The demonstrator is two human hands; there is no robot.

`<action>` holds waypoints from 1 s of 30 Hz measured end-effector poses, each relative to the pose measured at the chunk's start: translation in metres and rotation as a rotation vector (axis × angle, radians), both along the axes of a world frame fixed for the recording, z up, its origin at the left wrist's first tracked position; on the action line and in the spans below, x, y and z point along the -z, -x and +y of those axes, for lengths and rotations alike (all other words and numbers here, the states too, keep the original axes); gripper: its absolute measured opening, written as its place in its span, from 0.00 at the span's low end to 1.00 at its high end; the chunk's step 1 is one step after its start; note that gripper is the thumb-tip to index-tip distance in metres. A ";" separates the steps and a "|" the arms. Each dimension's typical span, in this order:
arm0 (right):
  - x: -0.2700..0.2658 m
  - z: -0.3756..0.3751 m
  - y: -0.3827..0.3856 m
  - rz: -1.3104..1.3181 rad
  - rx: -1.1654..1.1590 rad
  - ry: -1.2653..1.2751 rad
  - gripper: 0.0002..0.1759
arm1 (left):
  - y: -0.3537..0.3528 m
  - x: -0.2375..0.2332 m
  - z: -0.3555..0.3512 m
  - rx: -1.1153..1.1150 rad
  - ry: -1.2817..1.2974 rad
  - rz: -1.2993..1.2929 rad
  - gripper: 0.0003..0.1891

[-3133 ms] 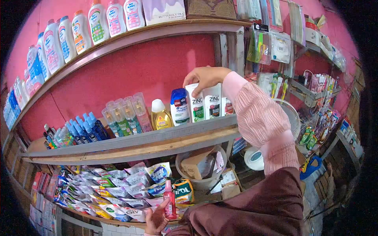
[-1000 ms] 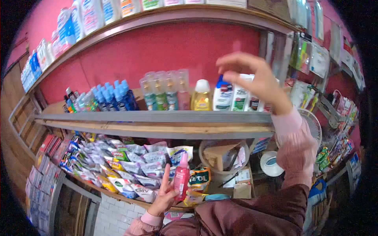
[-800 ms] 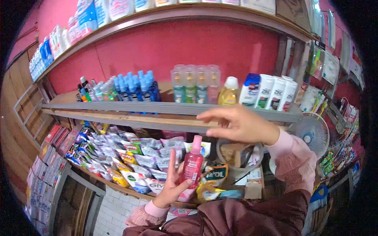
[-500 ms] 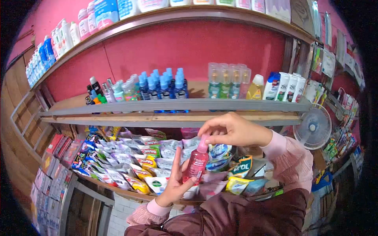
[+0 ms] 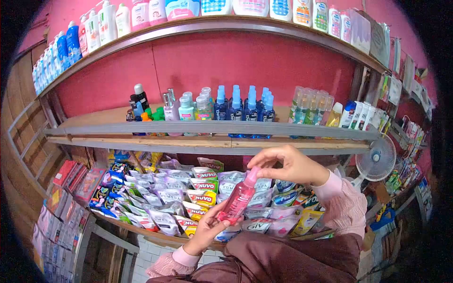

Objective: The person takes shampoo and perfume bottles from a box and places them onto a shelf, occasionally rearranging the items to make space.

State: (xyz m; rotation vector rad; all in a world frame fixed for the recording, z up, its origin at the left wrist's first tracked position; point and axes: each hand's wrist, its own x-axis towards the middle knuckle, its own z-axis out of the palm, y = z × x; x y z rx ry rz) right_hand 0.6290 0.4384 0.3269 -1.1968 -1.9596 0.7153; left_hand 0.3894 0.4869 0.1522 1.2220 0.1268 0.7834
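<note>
A pink spray bottle (image 5: 239,198) with a pink cap (image 5: 253,174) is tilted in front of me, its top leaning right. Its base rests in my left hand (image 5: 213,226), with the fingers closed round the lower part. At the other end my right hand (image 5: 289,165) pinches the cap between thumb and fingers. Behind the bottle lie rows of soap and refill packs, among them Nuvo packs (image 5: 204,197) and pale Yumeda packs (image 5: 170,195).
Blue spray bottles (image 5: 236,109), clear-capped bottles (image 5: 309,107) and shampoo bottles (image 5: 356,115) stand on the middle shelf behind a grey rail (image 5: 212,127). Lotion bottles line the upper shelf (image 5: 212,22). A white fan (image 5: 376,158) is at the right.
My view has turned left, so the shelf goods appear farther right. The bottle leans more to the right, and both hands keep hold of it.
</note>
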 end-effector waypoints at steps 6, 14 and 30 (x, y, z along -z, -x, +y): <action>0.002 -0.004 0.020 -0.016 -0.056 -0.044 0.17 | 0.017 0.007 0.000 0.177 0.479 -0.192 0.34; 0.015 -0.019 0.021 -0.146 -0.073 -0.276 0.13 | 0.015 0.021 -0.020 0.072 0.610 -0.223 0.34; 0.013 -0.049 -0.021 -0.014 0.094 -0.142 0.10 | -0.030 0.019 -0.065 0.381 0.433 -0.172 0.35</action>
